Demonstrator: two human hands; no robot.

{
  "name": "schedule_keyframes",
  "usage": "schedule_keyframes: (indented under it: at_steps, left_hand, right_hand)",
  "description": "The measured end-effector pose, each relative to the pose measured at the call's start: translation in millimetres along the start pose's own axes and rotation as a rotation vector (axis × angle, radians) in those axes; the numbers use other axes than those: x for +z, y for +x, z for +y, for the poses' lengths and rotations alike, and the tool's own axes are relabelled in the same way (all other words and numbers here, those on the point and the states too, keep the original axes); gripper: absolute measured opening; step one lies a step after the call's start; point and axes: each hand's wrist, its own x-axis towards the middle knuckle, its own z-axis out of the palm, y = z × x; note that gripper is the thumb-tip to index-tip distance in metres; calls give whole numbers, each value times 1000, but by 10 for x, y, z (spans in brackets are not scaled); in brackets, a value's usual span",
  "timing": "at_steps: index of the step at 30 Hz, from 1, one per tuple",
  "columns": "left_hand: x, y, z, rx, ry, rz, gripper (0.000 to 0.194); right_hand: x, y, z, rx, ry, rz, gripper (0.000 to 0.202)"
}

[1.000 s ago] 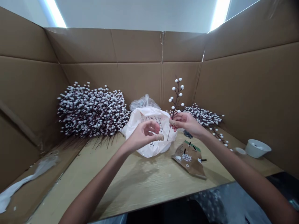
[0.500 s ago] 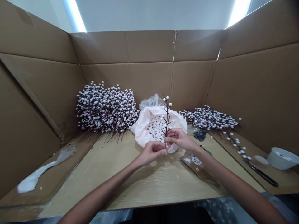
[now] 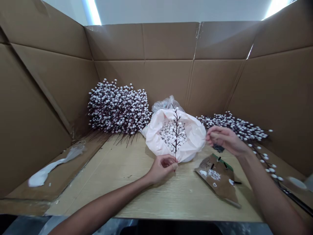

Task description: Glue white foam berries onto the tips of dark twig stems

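Note:
My left hand (image 3: 163, 168) pinches the lower end of a thin dark brown artificial berry branch (image 3: 176, 130), which stands upright. Some white berries show on its twigs, but the white balls behind make them hard to tell apart. Behind the branch, an opened white plastic bag (image 3: 154, 140) holds many loose white foam balls (image 3: 167, 130). Off to the right, at the bag's right rim, my right hand (image 3: 226, 138) is raised with its fingers curled together; what they hold, if anything, is too small to make out.
Berry branches lie in a big bundle (image 3: 119, 109) at back left and a smaller pile (image 3: 236, 125) at right. A brown packet (image 3: 217, 179) lies below my right hand. White plastic (image 3: 46, 173) rests at left. Cardboard walls (image 3: 166, 76) enclose the table (image 3: 102, 176).
My right hand has let go of the branch and moved right, beside the bag's rim. My left hand still holds the stem. The view has shifted slightly.

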Motion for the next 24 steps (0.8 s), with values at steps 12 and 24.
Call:
schedule_keyframes:
  at_steps: [12, 24]
  left_hand:
    - [45, -15, -40, -1, 121, 56, 23]
    - [37, -40, -16, 44, 227, 47, 22]
  right_hand:
    - [-663, 151, 568, -73, 358, 419, 17]
    - [-469, 172, 661, 34, 501, 431, 20]
